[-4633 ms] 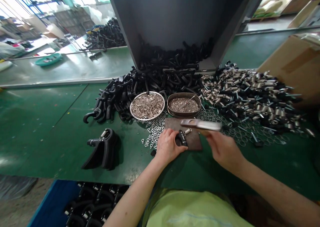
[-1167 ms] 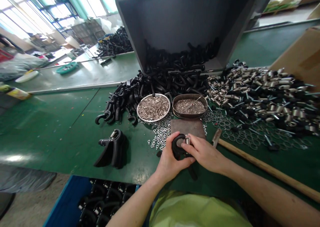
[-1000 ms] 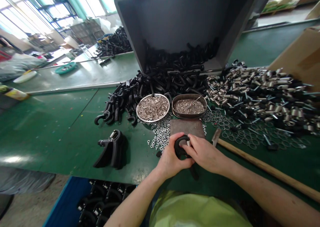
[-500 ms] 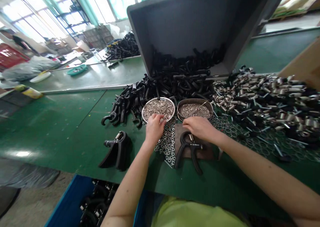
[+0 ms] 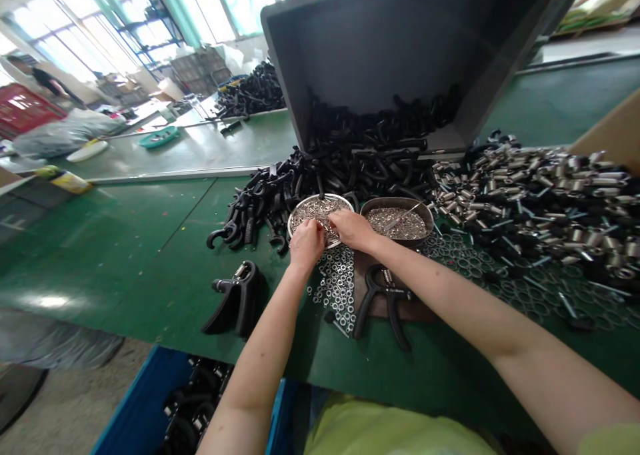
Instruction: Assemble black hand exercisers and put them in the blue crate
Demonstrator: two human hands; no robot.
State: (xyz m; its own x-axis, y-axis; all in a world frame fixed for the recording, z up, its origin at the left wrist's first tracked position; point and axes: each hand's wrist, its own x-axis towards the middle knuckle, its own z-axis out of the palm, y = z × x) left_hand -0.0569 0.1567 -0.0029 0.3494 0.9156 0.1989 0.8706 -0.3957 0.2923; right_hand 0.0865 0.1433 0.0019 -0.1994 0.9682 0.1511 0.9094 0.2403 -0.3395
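My left hand is at the front rim of a round metal dish full of small metal pins, its fingers pinched together. Close beside it, my right hand reaches over the dish's right side, fingers also closed. Whatever either hand holds is too small or hidden to make out. An oval tin of tiny metal parts stands just right of the dish. Below my right forearm, a black hand grip strengthener with a spring lies on a brown plate. Another hand grip strengthener stands to the left.
Loose nuts lie in front of the dish. Black handles spill from a tipped grey bin. Springs and metal rings cover the right side. A blue crate of black grips sits below the table edge.
My right hand has moved left, from in front of the oval tin to the round dish beside my left hand. My left hand stays at the dish. The view has shifted slightly.
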